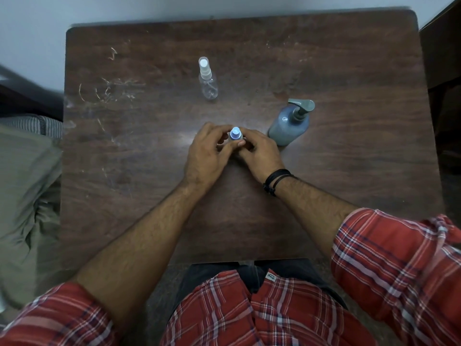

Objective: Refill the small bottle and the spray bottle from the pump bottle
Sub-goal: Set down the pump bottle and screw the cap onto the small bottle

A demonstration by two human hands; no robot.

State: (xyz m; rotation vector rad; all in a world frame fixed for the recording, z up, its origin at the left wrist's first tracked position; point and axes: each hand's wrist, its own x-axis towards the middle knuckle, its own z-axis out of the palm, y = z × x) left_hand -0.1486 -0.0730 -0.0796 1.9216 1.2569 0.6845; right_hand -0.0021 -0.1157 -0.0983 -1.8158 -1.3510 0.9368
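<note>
Red plaid sleeves frame both hands, which meet at the middle of the scratched dark wooden tabletop. Left hand and right hand curl round the small bottle with pale blue cap, probably steadying it upright to uncap it. Just right stands the grey-blue pump bottle, within easy reach; the clear plastic spray bottle waits farther back, capped.

Single head view, wide-angle, looking steeply down onto table from close above.
</note>
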